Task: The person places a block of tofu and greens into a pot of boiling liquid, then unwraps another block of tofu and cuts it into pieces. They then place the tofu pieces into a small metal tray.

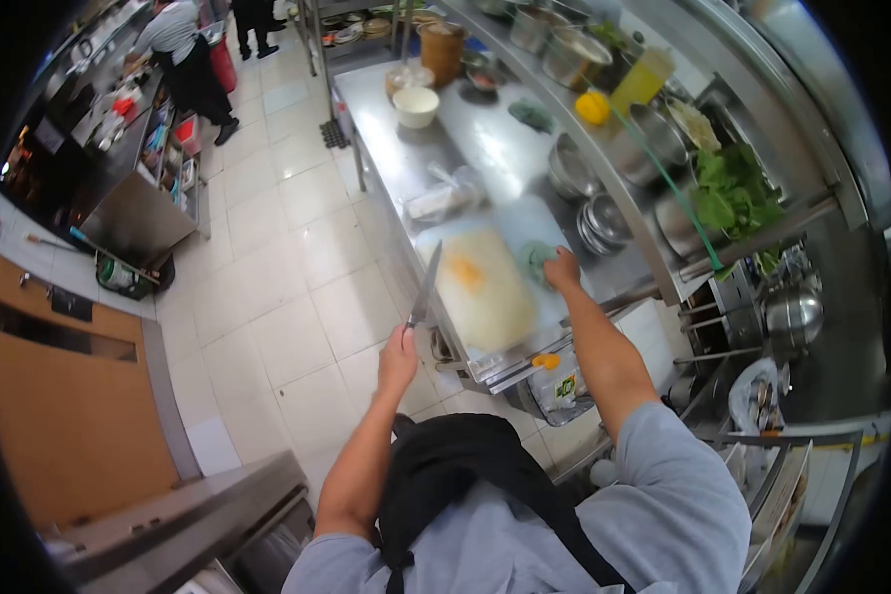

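Note:
My left hand [398, 358] is closed around the handle of a kitchen knife [428, 282], its blade pointing up and away beside the left edge of a cutting board [500, 312]. An orange stain or residue [465, 273] marks the board's pale, worn surface. At the board's right side my right hand [562, 269] grips a greenish cloth [537, 257], its fingers partly hidden. Beneath the cloth lies a bluish-white board or sheet [527, 220]. Just beyond the boards rests a clear plastic bag [444, 198] with something white inside.
The steel table [371, 104] carries a white bowl [416, 107], a second green cloth [531, 115] and metal bowls [604, 218]. A shelf on the right holds pots [576, 57], a yellow lemon-like item [592, 108] and leafy greens [738, 193]. Another person [183, 49] stands far left.

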Demonstrator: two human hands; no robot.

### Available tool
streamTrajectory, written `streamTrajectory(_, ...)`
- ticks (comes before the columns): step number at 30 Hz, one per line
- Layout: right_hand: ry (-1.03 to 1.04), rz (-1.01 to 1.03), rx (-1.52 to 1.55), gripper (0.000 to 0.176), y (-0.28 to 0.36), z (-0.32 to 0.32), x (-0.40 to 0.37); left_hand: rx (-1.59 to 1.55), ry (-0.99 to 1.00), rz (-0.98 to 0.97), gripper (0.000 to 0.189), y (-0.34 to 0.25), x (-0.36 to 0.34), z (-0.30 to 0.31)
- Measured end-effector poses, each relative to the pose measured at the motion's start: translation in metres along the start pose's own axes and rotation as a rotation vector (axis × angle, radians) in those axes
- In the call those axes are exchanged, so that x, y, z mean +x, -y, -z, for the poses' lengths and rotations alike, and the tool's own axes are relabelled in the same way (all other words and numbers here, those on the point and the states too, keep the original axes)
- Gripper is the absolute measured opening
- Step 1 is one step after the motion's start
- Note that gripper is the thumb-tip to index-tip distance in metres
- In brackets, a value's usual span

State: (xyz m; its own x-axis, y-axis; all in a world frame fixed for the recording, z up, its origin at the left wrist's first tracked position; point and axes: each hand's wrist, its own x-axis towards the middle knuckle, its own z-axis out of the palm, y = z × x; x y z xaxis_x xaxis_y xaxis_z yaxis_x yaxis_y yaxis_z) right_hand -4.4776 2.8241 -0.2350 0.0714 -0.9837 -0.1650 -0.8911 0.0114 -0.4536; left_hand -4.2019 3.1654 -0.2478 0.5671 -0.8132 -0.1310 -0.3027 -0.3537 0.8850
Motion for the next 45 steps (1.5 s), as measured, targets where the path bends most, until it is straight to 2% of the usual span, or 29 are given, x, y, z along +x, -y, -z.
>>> streamTrajectory(1, 0.012, -0.085, 0.16, 0.038, -0.001, 0.003, -0.005, 0.021, -0.007, 0.007, 0.038, 0.003, 0.004, 0.0)
streamTrajectory(2, 0.004, -0.1, 0.163, 0.038, -0.004, 0.004, -0.014, 0.042, -0.015, 0.016, 0.039, 0.005, 0.007, -0.001)
streamTrajectory(4, -0.256, -0.101, 0.306, 0.043, -0.01, 0.002, -0.035, -0.002, -0.009, 0.038, 0.037, 0.009, 0.013, -0.008)
streamTrajectory(5, -0.263, -0.117, 0.308, 0.043, -0.012, 0.003, -0.041, -0.049, -0.017, 0.066, 0.035, 0.01, 0.015, -0.014)
streamTrajectory(6, -0.255, -0.168, 0.282, 0.046, -0.013, 0.004, -0.046, -0.042, -0.001, 0.061, 0.035, 0.011, 0.017, -0.021)
streamTrajectory(8, -0.249, -0.23, 0.263, 0.049, -0.005, 0.013, -0.061, 0.081, 0.007, -0.151, 0.037, 0.015, 0.021, -0.038)
streamTrajectory(10, 0.006, -0.214, -0.087, 0.06, 0.009, 0.025, -0.073, 0.079, 0.068, -0.183, 0.036, 0.0, 0.022, -0.039)
streamTrajectory(11, 0.006, -0.219, -0.078, 0.06, 0.002, 0.016, -0.07, 0.068, 0.119, -0.21, 0.035, -0.008, 0.024, -0.038)
streamTrajectory(12, -0.05, -0.134, -0.077, 0.062, -0.004, 0.004, -0.068, 0.076, 0.121, -0.216, 0.035, -0.015, 0.027, -0.034)
streamTrajectory(13, -0.106, -0.049, -0.074, 0.063, -0.001, 0.002, -0.067, 0.076, 0.063, -0.091, 0.034, -0.017, 0.033, -0.029)
streamTrajectory(14, -0.105, -0.053, -0.06, 0.063, 0.0, 0.002, -0.064, 0.078, 0.005, 0.036, 0.033, -0.018, 0.039, -0.026)
streamTrajectory(16, 0.023, -0.036, -0.172, 0.06, -0.002, 0.0, -0.061, 0.082, 0.005, 0.009, 0.032, -0.015, 0.047, -0.031)
streamTrajectory(18, 0.05, -0.054, -0.132, 0.059, -0.001, 0.003, -0.046, 0.13, 0.083, -0.134, 0.029, -0.012, 0.055, -0.043)
streamTrajectory(20, 0.072, -0.075, -0.103, 0.058, -0.004, 0.003, -0.039, 0.153, 0.164, -0.127, 0.028, -0.025, 0.055, -0.042)
streamTrajectory(22, -0.004, -0.161, 0.092, 0.052, -0.004, 0.006, -0.036, 0.17, 0.263, -0.186, 0.028, -0.032, 0.061, -0.03)
streamTrajectory(23, -0.011, -0.169, 0.095, 0.052, -0.003, 0.012, -0.041, 0.14, 0.199, -0.202, 0.033, -0.027, 0.065, -0.022)
streamTrajectory(24, -0.121, -0.125, 0.186, 0.051, -0.002, 0.016, -0.048, 0.14, 0.207, -0.211, 0.033, -0.023, 0.075, -0.016)
streamTrajectory(25, -0.225, -0.084, 0.272, 0.052, -0.002, 0.019, -0.061, 0.18, 0.18, -0.133, 0.033, -0.018, 0.08, -0.009)
streamTrajectory(26, -0.228, -0.096, 0.268, 0.052, -0.001, 0.02, -0.073, 0.22, 0.152, -0.052, 0.034, -0.015, 0.082, -0.006)
streamTrajectory(28, -0.353, -0.052, 0.378, 0.053, 0.004, 0.023, -0.092, 0.227, 0.192, -0.026, 0.033, -0.014, 0.086, -0.015)
streamTrajectory(30, -0.44, -0.045, 0.428, 0.051, 0.001, 0.014, -0.106, 0.241, 0.254, -0.22, 0.033, -0.015, 0.085, -0.028)
streamTrajectory(31, -0.52, -0.028, 0.476, 0.049, 0.0, 0.01, -0.115, 0.231, 0.347, -0.239, 0.032, -0.023, 0.084, -0.028)
streamTrajectory(32, -0.534, -0.045, 0.468, 0.049, 0.011, 0.02, -0.131, 0.228, 0.367, -0.249, 0.032, -0.018, 0.088, -0.027)
streamTrajectory(34, -0.262, -0.232, 0.911, 0.042, 0.035, 0.05, -0.167, 0.194, 0.417, -0.259, 0.034, -0.009, 0.1, -0.027)
streamTrajectory(36, -0.343, -0.265, 0.991, 0.04, 0.049, 0.052, -0.196, 0.198, 0.396, -0.264, 0.035, -0.003, 0.119, -0.018)
streamTrajectory(38, -0.343, -0.292, 1.288, 0.043, 0.047, 0.045, -0.222, 0.229, 0.359, -0.14, 0.036, -0.016, 0.13, -0.004)
streamTrajectory(40, -0.339, -0.295, 1.328, 0.049, 0.047, 0.036, -0.241, 0.207, 0.364, -0.19, 0.037, -0.01, 0.13, -0.016)
streamTrajectory(43, -0.494, -0.395, 1.143, 0.052, 0.083, 0.033, -0.263, 0.27, 0.532, -0.405, 0.033, -0.007, 0.121, -0.03)
streamTrajectory(45, -0.506, -0.381, 1.1, 0.052, 0.082, 0.017, -0.266, 0.184, 0.491, -0.402, 0.031, -0.02, 0.118, -0.02)
